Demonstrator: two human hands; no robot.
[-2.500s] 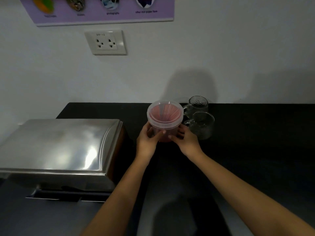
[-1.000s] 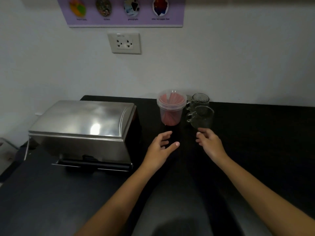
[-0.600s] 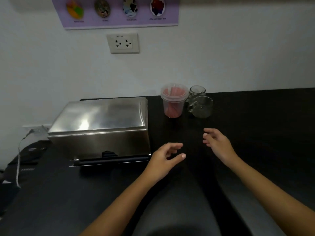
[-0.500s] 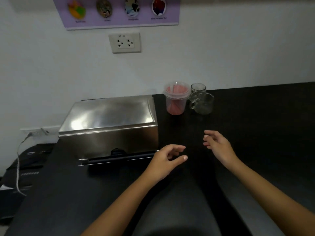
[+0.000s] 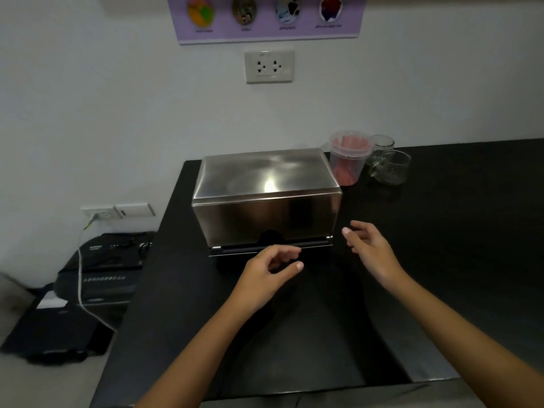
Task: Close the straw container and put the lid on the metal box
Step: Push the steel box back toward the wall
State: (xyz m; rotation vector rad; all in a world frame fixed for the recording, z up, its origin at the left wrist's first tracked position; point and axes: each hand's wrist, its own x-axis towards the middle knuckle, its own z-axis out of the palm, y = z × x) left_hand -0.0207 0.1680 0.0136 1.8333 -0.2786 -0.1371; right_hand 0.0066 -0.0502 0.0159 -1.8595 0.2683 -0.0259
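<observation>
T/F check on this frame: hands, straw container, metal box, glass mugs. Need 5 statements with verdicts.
1. Both hands are empty. True: the left hand and right hand hover open above the black counter.
2. The straw container has its lid on. True.
3. The straw container stands left of the metal box. False: it stands at the box's back right corner.
4. The right hand grips a glass mug. False: both glass mugs sit untouched beside the container.
5. The wall socket has a plug in it. False: it is free.
</observation>
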